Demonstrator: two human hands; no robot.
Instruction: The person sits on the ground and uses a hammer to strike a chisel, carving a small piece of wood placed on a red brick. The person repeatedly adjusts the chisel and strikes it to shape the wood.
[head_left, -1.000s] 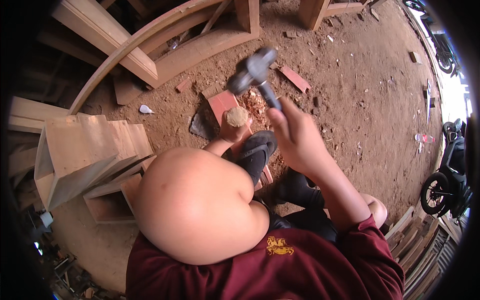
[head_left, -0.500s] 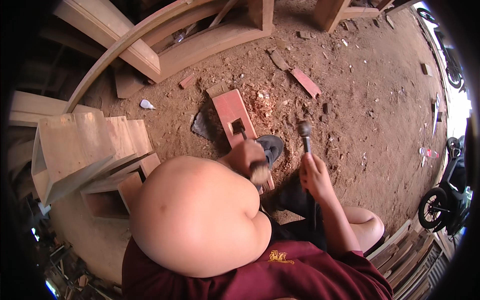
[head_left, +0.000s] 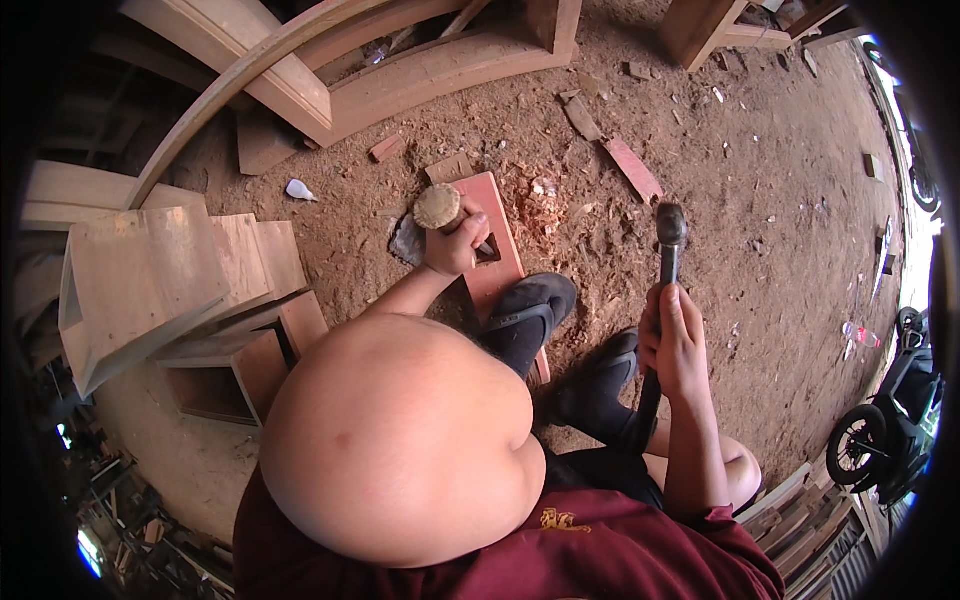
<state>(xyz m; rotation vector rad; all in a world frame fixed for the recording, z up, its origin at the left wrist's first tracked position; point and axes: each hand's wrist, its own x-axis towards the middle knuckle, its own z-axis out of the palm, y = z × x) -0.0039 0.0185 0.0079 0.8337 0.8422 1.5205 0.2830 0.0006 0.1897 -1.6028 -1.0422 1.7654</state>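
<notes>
Plank lies on the dirt floor; at its hole, the left hand clasps a chisel, while farther right the right hand grips a hammer.

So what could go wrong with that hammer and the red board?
The hammer in the right grip might miss the chisel and hit the left grip, wrapped close to the handle's round end. The chisel could also slip toward the left foot, which is near the hole in the red board.
</notes>
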